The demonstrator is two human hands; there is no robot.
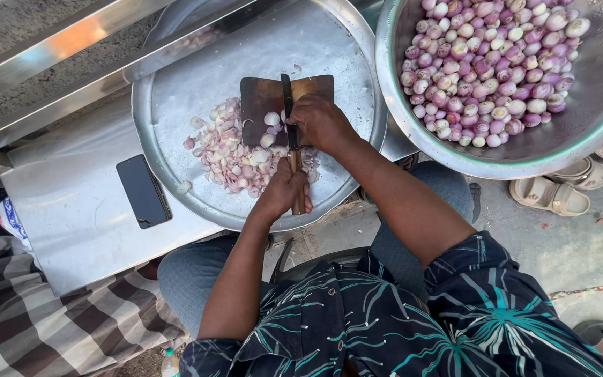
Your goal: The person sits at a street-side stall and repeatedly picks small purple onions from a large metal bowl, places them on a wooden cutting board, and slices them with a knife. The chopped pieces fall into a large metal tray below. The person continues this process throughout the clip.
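A small dark wooden cutting board (259, 101) lies in a wide round metal tray (197, 77). My left hand (282, 192) grips the wooden handle of a knife (287, 94) whose blade lies along the board. My right hand (319, 122) rests fisted on the board right beside the blade; whatever is under its fingers is hidden. A few cut shallot pieces (271, 120) lie on the board left of the blade. A heap of cut shallots (228, 153) spreads on the tray, left of and below the board.
A large metal bowl (594, 105) of whole peeled shallots (486, 66) stands at the upper right. A dark phone (144, 190) lies on a metal surface left of the tray. Sandals (549, 194) sit on the ground at the right. Checked cloth (36, 321) lies at the lower left.
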